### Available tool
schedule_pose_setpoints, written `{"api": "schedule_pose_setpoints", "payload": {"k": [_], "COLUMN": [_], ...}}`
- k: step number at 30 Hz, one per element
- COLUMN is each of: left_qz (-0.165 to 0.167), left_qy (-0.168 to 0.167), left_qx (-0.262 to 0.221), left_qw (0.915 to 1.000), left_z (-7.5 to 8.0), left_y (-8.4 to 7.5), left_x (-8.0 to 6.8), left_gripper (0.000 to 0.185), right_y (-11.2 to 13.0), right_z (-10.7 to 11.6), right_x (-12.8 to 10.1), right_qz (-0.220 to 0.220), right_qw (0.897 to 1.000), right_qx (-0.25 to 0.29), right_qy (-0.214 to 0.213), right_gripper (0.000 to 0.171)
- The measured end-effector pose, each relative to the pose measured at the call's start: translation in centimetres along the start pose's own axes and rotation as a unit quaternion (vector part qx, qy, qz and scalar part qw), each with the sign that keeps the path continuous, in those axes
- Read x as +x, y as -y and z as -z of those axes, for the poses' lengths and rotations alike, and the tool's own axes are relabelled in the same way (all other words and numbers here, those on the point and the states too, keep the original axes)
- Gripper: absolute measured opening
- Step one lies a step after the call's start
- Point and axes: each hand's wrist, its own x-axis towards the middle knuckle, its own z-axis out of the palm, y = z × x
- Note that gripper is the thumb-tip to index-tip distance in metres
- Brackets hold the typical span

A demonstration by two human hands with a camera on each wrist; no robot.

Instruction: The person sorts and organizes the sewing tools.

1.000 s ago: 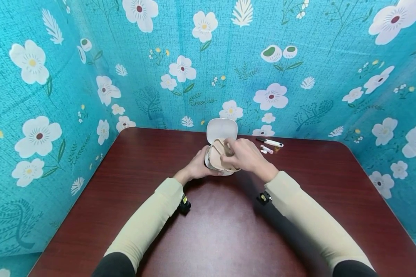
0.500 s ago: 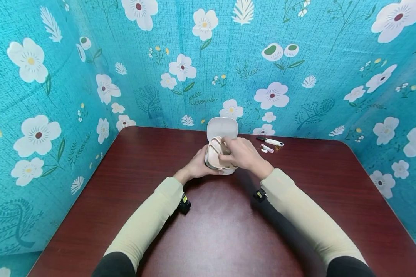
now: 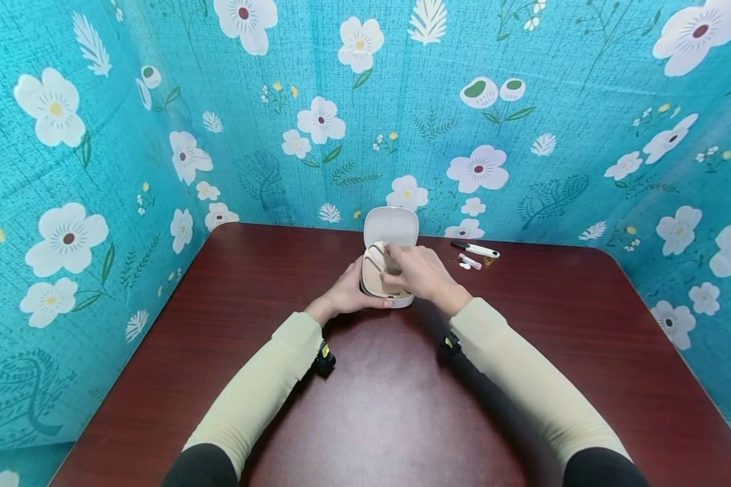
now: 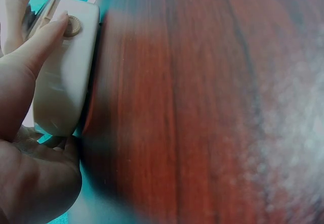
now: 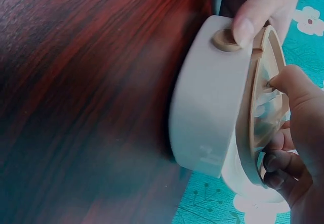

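A small white storage box (image 3: 400, 302) stands on the table with its lid (image 3: 391, 222) swung up at the back. My left hand (image 3: 347, 289) grips the box from the left side, its thumb by the round beige button (image 5: 226, 40) on the front. A beige divided tray (image 3: 376, 279) lies at the box's mouth. In the right wrist view the tray (image 5: 245, 128) is tilted, with one side raised out of the box. My right hand (image 3: 425, 272) pinches the tray, thumb on its inner divider and fingers at the far edge. The box's inside is hidden under the tray.
To the right, near the table's back edge, lies a slim white tool with a black end (image 3: 476, 249). Beside it are a small pink-and-white item (image 3: 470, 262) and a tiny gold-coloured piece (image 3: 487, 260). A floral blue cloth (image 3: 317, 176) hangs behind the dark red table (image 3: 378, 406).
My right hand has moved left and carried the beige tray with it, so the tray now lines up more closely with the white box. My left hand has kept its hold.
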Motion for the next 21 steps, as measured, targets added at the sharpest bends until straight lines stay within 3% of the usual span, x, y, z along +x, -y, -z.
{"api": "schedule_pose_setpoints", "payload": {"k": [6, 14, 21], "left_qz": [0.005, 0.001, -0.005], "left_qy": [-0.003, -0.004, -0.011], "left_qx": [0.001, 0.003, 0.028], "left_qw": [1.0, 1.0, 0.9995], "left_z": [-0.06, -0.27, -0.29], "left_y": [-0.15, -0.23, -0.17], "left_x": [-0.34, -0.4, -0.34], "left_gripper": [0.119, 0.119, 0.119], "right_y": [-0.05, -0.1, -0.17], "right_z": [-0.46, -0.67, -0.78], "right_x": [-0.18, -0.04, 0.21], "right_qz": [0.002, -0.004, -0.017], "right_qw": [1.0, 1.0, 0.999], "right_qx": [-0.002, 0.017, 0.03], "right_qy": [0.0, 0.017, 0.034], "right_gripper": [0.035, 0.027, 0.037]}}
